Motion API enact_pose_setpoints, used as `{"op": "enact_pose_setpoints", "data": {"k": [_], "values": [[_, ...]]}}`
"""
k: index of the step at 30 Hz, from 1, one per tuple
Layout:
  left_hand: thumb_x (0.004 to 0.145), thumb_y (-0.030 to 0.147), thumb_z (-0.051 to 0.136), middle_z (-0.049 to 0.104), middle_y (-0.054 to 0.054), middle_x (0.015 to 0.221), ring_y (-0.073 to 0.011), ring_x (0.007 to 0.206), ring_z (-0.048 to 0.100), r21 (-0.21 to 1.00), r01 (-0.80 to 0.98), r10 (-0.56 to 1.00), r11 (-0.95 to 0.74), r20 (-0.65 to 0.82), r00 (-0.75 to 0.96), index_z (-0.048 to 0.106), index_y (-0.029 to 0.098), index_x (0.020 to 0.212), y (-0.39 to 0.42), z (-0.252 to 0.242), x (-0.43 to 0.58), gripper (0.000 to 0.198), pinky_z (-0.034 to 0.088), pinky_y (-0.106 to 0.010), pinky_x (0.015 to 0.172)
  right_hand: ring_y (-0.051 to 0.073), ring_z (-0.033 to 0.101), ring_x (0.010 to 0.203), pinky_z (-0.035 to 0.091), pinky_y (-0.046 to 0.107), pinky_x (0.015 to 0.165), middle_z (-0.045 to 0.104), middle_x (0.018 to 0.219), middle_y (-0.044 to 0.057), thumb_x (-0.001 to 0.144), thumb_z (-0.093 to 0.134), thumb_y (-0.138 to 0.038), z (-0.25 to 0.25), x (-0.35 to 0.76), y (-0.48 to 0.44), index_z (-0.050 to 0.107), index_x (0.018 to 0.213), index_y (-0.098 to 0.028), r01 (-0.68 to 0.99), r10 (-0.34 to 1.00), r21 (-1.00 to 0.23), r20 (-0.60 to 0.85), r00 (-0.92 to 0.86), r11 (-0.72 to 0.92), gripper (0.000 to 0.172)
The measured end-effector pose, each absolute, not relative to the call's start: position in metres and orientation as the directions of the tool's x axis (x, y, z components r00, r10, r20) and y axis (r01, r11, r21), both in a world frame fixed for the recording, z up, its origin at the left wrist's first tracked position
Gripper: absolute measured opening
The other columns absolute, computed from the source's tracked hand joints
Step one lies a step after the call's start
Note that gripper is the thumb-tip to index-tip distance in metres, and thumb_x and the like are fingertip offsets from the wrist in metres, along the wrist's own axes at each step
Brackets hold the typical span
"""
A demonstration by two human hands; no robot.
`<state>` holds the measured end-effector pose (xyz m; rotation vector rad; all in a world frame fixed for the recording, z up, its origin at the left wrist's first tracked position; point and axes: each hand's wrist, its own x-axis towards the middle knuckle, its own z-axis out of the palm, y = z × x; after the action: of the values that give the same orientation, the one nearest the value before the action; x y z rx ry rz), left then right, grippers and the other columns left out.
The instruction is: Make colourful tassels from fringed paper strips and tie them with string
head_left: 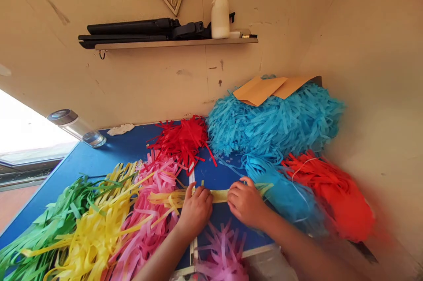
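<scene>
A bundle of yellow paper strips (219, 196) stretches between my two hands, low above the blue table. My left hand (197, 207) is closed round the strips, and their loose ends fan out leftward over a pink fringe pile (158, 188). Fingers curled, my right hand (245, 201) grips the bundle's other end, with a few tips poking out to the right beside blue strips (280, 192). A pale purple tassel (224, 254) lies just below my hands.
Left of me lie yellow (95, 228) and green fringe (49, 223), near a glass bottle (94, 138). Red fringe (185, 137) and a large blue heap (271, 122) with orange paper (257, 90) sit behind. A shelf (185, 43) holds a white squeeze bottle (220, 16).
</scene>
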<state>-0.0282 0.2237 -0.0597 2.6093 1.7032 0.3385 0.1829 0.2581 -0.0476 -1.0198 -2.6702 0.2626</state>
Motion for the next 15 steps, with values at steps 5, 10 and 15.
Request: {"op": "enact_pose_setpoints", "data": {"k": [5,10,15], "values": [[0.091,0.015,0.049,0.07,-0.004,0.09,-0.0222,0.097,0.06,0.179,0.91,0.926,-0.375,0.128,0.356,0.069,0.022,0.088,0.223,-0.062,-0.037,0.021,0.028,-0.051,0.107,0.02,0.056,0.093,0.028,0.041,0.091,0.071,0.088,0.003,0.086,0.057,-0.015,-0.062,0.192,0.265,0.068,0.084,-0.02,0.689,0.741,-0.327,0.058,-0.669,0.647,0.012],[0.094,0.028,0.05,0.071,-0.003,0.094,-0.0217,0.095,0.06,0.324,0.89,0.947,-0.321,0.081,0.312,0.071,0.026,0.093,0.224,-0.056,-0.051,0.021,0.039,-0.044,0.092,0.021,0.054,0.101,0.029,0.038,0.087,0.07,0.098,0.001,0.085,0.06,-0.017,-0.058,0.194,0.269,0.072,0.091,-0.026,0.748,0.818,-0.386,0.03,-0.575,0.54,0.016],[0.095,0.025,0.048,0.071,-0.004,0.088,-0.0244,0.099,0.059,0.176,0.9,0.915,-0.398,0.142,0.377,0.071,0.024,0.086,0.223,-0.051,-0.048,0.025,0.031,-0.05,0.101,0.021,0.053,0.103,0.025,0.041,0.093,0.071,0.094,0.0,0.087,0.065,-0.022,-0.055,0.186,0.264,0.071,0.083,-0.025,0.733,0.803,-0.373,0.056,-0.594,0.569,0.008]]}}
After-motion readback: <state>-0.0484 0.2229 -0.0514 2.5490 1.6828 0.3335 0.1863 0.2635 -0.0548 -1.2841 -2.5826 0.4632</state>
